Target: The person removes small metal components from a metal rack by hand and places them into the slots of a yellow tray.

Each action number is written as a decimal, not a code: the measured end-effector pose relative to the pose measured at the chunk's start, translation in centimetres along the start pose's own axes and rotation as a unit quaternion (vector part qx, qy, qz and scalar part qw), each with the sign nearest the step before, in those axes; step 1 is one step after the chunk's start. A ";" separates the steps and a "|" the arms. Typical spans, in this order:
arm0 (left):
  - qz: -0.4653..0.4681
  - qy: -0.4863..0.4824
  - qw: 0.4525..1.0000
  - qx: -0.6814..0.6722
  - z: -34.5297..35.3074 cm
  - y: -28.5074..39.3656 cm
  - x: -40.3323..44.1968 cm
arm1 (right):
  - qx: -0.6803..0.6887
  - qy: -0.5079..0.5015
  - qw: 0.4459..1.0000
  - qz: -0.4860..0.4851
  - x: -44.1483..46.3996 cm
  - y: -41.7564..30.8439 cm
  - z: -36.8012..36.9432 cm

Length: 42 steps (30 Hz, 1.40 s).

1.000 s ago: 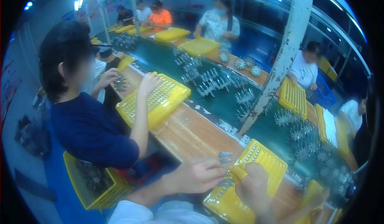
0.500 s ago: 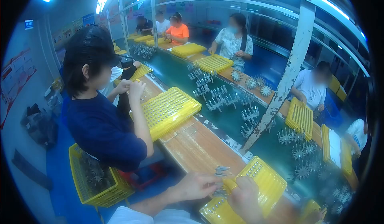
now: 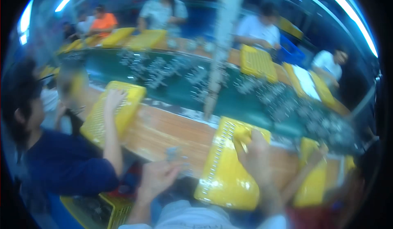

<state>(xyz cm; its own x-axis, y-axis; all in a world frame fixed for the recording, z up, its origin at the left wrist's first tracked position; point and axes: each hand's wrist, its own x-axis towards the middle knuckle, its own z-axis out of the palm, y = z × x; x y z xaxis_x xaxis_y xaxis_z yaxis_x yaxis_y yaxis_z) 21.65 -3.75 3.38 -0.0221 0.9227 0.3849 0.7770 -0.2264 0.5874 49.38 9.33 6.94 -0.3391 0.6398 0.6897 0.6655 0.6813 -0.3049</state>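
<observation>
In the head view my left hand point(image 3: 159, 179) is closed in a pinch on a small, spiky metal part point(image 3: 173, 153), blurred, above the wooden bench edge. My right hand point(image 3: 257, 153) is over a yellow tray point(image 3: 231, 188), its fingers curled. A yellow piece point(image 3: 242, 134) shows at its fingertips; whether this is a finger cover or something held is unclear. Small metal pins point(image 3: 215, 159) stand in rows along the tray's left side, while the rest of its surface looks smooth and shiny.
A green conveyor belt point(image 3: 172, 94) carries clusters of spiky metal parts point(image 3: 163, 71) beyond the bench point(image 3: 163, 126). A painted post point(image 3: 221, 45) rises behind my tray. To my left a co-worker in a navy shirt point(image 3: 69, 163) reaches over another yellow tray point(image 3: 133, 94). A co-worker's arm is at right.
The view has swung right and blurred. My hands have moved apart: the left is off the tray with the metal part, the right lies over the tray's upper part.
</observation>
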 end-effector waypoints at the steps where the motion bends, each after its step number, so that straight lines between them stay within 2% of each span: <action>1: -0.004 0.014 1.000 -0.001 0.3 -0.8 -0.2 | -0.012 0.009 0.999 0.032 -0.3 2.2 0.7; 4: -0.014 0.053 0.998 0.004 1.3 -2.9 -0.4 | -0.040 -0.005 0.991 0.125 -2.5 7.7 2.4; 6: -0.015 0.051 0.999 -0.002 1.8 -3.3 -0.1 | -0.008 -0.072 0.979 0.190 -3.4 8.8 3.8; 10: -0.011 0.055 0.998 -0.019 3.4 -4.8 0.2 | 0.001 -0.123 0.972 0.201 -4.8 9.3 7.1; 15: -0.015 0.043 0.998 -0.049 4.6 -6.1 0.1 | -0.058 -0.209 0.954 0.208 -5.6 8.6 8.6; 23: -0.025 0.048 0.992 -0.115 5.4 -7.4 0.8 | -0.081 -0.235 0.949 0.194 -5.8 8.5 9.6; 26: -0.056 0.015 0.992 -0.108 5.2 -6.9 0.7 | -0.095 -0.254 0.940 0.208 -5.1 8.6 9.6; 28: -0.094 0.005 0.987 -0.132 5.6 -6.7 0.6 | -0.145 -0.288 0.930 0.176 -5.2 8.7 9.8; 31: -0.072 0.053 0.987 -0.137 6.7 -6.4 0.3 | -0.140 -0.274 0.935 0.175 -5.7 8.2 8.8; 33: -0.089 0.036 0.985 -0.145 6.7 -6.6 0.0 | -0.134 -0.262 0.944 0.151 -5.4 7.2 8.3; 35: -0.111 0.019 0.982 -0.151 6.6 -6.5 -0.2 | -0.033 -0.228 0.966 0.120 -4.9 4.6 7.5; 37: -0.174 -0.083 0.970 -0.148 6.0 -6.2 -0.2 | 0.056 -0.268 0.960 0.065 -3.7 1.0 7.1; 39: -0.186 -0.093 0.964 -0.167 5.8 -5.2 0.1 | 0.100 -0.325 0.940 -0.021 -3.3 -2.0 7.6; 40: -0.200 -0.100 0.956 -0.189 5.7 -4.9 0.4 | 0.100 -0.319 0.942 -0.023 -3.8 -2.8 8.7; 42: -0.186 -0.106 0.962 -0.169 6.6 -6.3 0.3 | 0.192 -0.189 0.958 -0.096 -5.1 -4.2 11.0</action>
<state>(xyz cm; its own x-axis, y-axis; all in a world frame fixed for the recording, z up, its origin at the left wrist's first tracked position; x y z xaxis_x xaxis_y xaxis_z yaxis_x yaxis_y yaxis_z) 20.97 0.03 -4.90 -0.1022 0.9943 -0.0290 0.4902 0.0757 0.8683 41.02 7.14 -2.58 -0.6955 0.5232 0.4925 0.2972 0.8335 -0.4658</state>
